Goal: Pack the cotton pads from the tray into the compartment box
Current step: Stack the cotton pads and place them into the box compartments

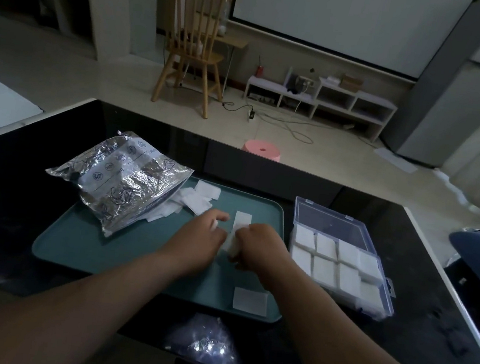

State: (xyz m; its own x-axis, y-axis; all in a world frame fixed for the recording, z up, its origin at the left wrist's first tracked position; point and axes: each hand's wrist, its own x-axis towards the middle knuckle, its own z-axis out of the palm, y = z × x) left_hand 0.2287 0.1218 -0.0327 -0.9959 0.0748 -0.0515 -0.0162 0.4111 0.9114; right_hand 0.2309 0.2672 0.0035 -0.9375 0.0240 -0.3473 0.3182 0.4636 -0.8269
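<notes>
A crumpled clear plastic wrapper (207, 348) lies at the near edge of the dark bench (425, 235). Beyond it, on the teal tray (80, 241), the left hand (200, 237) and right hand (258, 243) meet, fingers closed on a small stack of cotton pads (232, 246). More pads spill from the foil bag (121, 179) at far left; one pad (250, 301) lies near right. The open compartment box (341, 255), right of the tray, holds pads.
</notes>
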